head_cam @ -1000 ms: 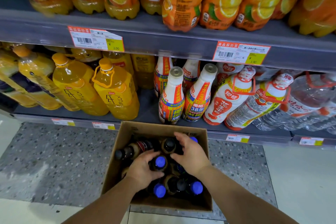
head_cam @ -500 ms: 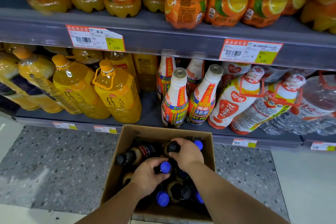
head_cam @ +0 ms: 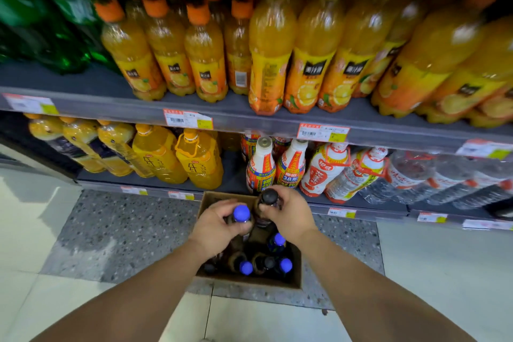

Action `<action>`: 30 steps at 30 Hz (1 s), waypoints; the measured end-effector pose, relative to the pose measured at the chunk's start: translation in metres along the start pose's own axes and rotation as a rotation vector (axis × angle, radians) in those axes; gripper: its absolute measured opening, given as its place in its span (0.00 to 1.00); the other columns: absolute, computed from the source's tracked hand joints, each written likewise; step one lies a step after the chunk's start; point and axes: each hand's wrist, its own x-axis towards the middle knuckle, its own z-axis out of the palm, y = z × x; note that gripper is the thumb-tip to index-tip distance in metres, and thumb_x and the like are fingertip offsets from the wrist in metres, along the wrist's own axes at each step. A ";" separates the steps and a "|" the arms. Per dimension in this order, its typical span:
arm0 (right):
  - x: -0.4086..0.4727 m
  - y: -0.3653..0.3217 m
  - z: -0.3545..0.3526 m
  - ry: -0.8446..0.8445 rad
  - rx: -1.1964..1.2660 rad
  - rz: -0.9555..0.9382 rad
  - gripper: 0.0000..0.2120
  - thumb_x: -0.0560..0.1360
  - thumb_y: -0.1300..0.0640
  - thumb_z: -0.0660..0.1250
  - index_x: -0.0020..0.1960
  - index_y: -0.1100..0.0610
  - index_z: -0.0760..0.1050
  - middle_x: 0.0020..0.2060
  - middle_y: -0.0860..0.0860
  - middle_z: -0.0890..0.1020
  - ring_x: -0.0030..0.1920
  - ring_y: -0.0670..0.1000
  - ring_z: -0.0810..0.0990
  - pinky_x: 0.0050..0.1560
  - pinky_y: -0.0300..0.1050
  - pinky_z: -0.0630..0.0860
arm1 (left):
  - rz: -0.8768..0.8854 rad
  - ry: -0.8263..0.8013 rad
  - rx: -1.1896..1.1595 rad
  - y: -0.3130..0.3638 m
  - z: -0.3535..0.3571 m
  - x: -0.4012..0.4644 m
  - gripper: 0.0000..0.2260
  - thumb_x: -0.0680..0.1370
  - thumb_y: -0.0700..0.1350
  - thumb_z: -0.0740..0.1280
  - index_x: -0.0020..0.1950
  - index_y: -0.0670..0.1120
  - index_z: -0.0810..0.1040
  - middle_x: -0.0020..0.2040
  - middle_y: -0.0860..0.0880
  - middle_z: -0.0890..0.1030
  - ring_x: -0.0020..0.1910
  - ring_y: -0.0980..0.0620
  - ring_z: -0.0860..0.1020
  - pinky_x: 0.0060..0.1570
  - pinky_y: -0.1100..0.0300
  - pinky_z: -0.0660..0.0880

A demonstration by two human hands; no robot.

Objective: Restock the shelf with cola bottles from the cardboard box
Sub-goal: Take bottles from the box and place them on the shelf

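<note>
Brown cardboard makes the box (head_cam: 296, 272), and it sits open on the speckled grey floor (head_cam: 111, 230), right in front of the bottom shelf (head_cam: 361, 209). My left hand (head_cam: 219, 228) is wrapped round the neck of a cola bottle with a blue cap (head_cam: 241, 213). My right hand (head_cam: 288, 214) is wrapped round the neck of a cola bottle with a black cap (head_cam: 268, 196). Both bottles stand straight up, caps on top, long way running up and down. They are above the box, side by side and almost touching. More cola bottles (head_cam: 263, 264) stand in the box under my hands, caps up too. Behind the box, the bottom shelf has yellow drink bottles (head_cam: 200, 158) and white bottles (head_cam: 261, 166). Higher up is a row of orange juice bottles (head_cam: 272, 44). Beside the grey floor are pale shiny tiles (head_cam: 444, 272).
</note>
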 end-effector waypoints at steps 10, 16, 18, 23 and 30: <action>-0.095 -0.194 -0.157 0.076 -0.069 -0.103 0.14 0.70 0.58 0.75 0.55 0.59 0.79 0.51 0.57 0.81 0.49 0.50 0.76 0.44 0.34 0.64 | 0.199 -0.041 0.177 0.236 -0.100 -0.082 0.13 0.68 0.43 0.77 0.52 0.45 0.84 0.61 0.47 0.76 0.62 0.57 0.70 0.58 0.70 0.62; -0.183 -0.314 -0.275 0.175 0.002 -0.179 0.09 0.71 0.54 0.74 0.49 0.52 0.78 0.48 0.55 0.82 0.49 0.55 0.79 0.48 0.44 0.73 | 0.394 -0.100 0.115 0.416 -0.152 -0.152 0.13 0.68 0.42 0.77 0.52 0.47 0.83 0.57 0.52 0.77 0.57 0.57 0.74 0.57 0.70 0.66; -0.213 -0.341 -0.312 0.221 0.077 -0.199 0.09 0.72 0.51 0.74 0.50 0.48 0.76 0.48 0.50 0.82 0.49 0.49 0.80 0.48 0.43 0.75 | 0.478 -0.131 0.065 0.467 -0.157 -0.172 0.12 0.69 0.42 0.76 0.51 0.50 0.82 0.54 0.55 0.78 0.52 0.60 0.75 0.49 0.80 0.65; -0.277 -0.374 -0.392 0.351 0.334 -0.274 0.06 0.74 0.54 0.71 0.51 0.50 0.78 0.45 0.42 0.85 0.45 0.39 0.81 0.44 0.34 0.75 | 0.569 -0.225 -0.118 0.570 -0.135 -0.212 0.10 0.69 0.45 0.76 0.50 0.50 0.83 0.50 0.49 0.85 0.51 0.51 0.81 0.56 0.59 0.74; -0.376 -0.349 -0.514 0.565 0.393 -0.321 0.03 0.75 0.55 0.70 0.49 0.51 0.78 0.37 0.40 0.84 0.38 0.38 0.81 0.36 0.31 0.74 | 0.742 -0.385 -0.233 0.678 -0.018 -0.275 0.08 0.71 0.42 0.73 0.50 0.46 0.84 0.42 0.54 0.86 0.40 0.62 0.80 0.41 0.72 0.75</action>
